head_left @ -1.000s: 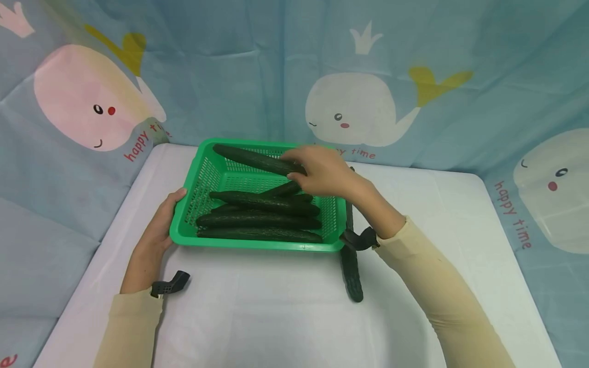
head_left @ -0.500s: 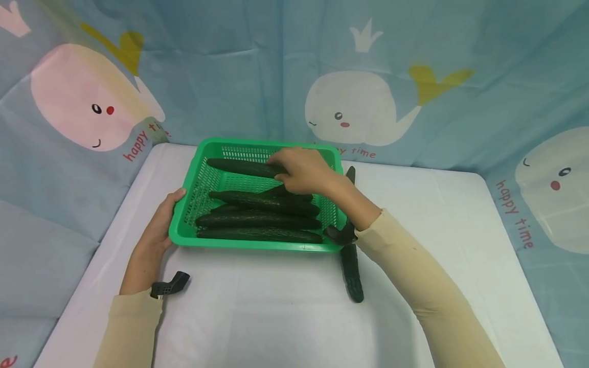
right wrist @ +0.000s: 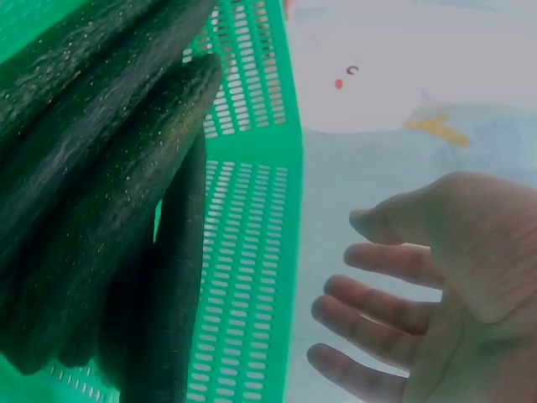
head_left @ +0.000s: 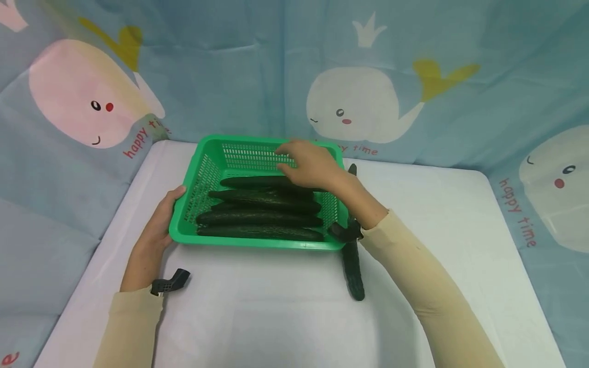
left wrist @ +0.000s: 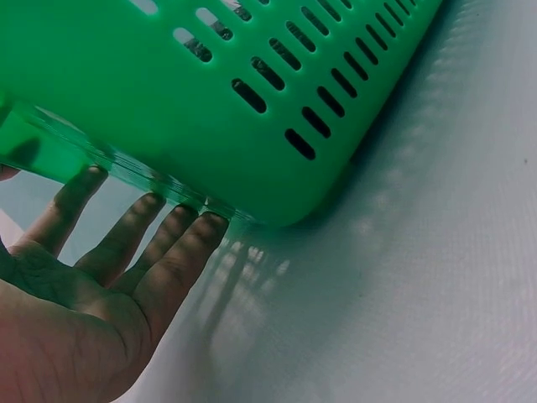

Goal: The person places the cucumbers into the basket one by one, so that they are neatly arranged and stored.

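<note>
A green plastic basket (head_left: 257, 245) stands on the white table with several dark green cucumbers lying lengthwise in it. My left hand (head_left: 158, 220) holds the basket's left end, thumb at the rim; in the left wrist view its fingers (left wrist: 172, 269) reach up under that rim. Over the far right part of the basket is my right hand (head_left: 313, 164), fingers spread and holding nothing. Just below it lies the rearmost cucumber (head_left: 253, 182), its right end partly hidden by the hand. The right wrist view shows this hand (right wrist: 470, 294) apart from the cucumbers.
One more cucumber (head_left: 353, 271) lies on the table along the basket's right side, partly covered by the right wrist. A blue curtain (head_left: 239, 76) with whale prints hangs behind and at both sides of the white table (head_left: 437, 230).
The cucumber in my right hand came down toward the front of the basket and was let go beside the others. The right hand then rose off it with fingers opened. My left hand stayed put.
</note>
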{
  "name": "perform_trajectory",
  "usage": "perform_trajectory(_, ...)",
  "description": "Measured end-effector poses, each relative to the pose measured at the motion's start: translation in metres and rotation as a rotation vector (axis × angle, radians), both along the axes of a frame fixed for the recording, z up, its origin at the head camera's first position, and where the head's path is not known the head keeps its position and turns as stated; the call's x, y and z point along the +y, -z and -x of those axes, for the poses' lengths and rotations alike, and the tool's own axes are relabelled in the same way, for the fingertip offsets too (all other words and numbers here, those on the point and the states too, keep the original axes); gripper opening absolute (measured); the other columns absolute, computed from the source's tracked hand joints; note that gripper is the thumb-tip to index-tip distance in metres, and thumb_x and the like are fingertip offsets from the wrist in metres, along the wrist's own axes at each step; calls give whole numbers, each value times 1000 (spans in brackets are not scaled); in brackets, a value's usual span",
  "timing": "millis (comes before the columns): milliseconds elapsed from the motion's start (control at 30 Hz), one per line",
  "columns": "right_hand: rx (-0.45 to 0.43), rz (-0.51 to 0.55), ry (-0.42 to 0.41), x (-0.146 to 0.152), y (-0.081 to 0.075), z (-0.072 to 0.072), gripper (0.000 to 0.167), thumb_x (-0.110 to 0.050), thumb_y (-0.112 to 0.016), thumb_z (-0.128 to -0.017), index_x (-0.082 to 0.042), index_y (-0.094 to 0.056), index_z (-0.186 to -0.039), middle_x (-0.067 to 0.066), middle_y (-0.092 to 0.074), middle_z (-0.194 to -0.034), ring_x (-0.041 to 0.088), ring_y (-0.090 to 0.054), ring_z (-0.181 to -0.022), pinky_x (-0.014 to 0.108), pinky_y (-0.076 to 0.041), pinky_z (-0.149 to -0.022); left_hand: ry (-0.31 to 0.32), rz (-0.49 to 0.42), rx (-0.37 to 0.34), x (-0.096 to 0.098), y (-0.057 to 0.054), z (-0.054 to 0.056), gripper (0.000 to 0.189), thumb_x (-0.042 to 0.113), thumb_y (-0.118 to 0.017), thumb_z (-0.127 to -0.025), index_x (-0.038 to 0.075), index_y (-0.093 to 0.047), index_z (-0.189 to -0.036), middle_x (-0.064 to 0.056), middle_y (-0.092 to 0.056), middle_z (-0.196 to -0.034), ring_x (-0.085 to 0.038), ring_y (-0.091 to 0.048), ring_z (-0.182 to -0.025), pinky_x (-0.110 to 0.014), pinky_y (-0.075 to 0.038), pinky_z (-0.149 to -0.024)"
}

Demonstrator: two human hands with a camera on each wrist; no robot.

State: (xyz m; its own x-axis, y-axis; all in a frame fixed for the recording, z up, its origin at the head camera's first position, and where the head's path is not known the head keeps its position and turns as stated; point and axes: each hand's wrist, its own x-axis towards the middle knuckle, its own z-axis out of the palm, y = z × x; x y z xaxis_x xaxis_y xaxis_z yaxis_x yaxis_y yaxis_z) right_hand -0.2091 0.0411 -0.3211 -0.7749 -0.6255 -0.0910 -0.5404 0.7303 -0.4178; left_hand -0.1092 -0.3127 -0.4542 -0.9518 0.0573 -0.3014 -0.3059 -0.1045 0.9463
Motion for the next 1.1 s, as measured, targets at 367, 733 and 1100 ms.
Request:
perform_trajectory(367, 29, 18, 0, 29, -2, -13, 44, -31, -60, -108, -11, -61, -148, 9, -61, -152, 29, -62, -135, 50, -53, -112, 3, 10, 15, 1, 0, 0, 63, 56, -44, -109, 17, -39, -158, 9, -63, -124, -3, -65, -109, -18, -59, -90)
perform_trajectory(733, 27, 72, 83, 59, -7, -29, 48, -33, -62, -107, -10, -59, -149, 9, -57, -156, 30, -58, -142, 55, -51, -114, 10, -14, 18, 1, -3, 0, 72, 54, -44, -110, 12, -28, -166, 8, -59, -129, -2, -65, -112, -16, -59, -92)
perform_trajectory(1100, 5, 184, 205, 84, -1, -51, 48, -31, -62, -107, -12, -58, -151, 11, -61, -150, 34, -50, -149, 60, -45, -119, 17, 14, 15, 0, -3, -2, 72, 55, -43, -110, 15, -27, -168, 9, -57, -130, -2, -62, -114, -16, -58, -91)
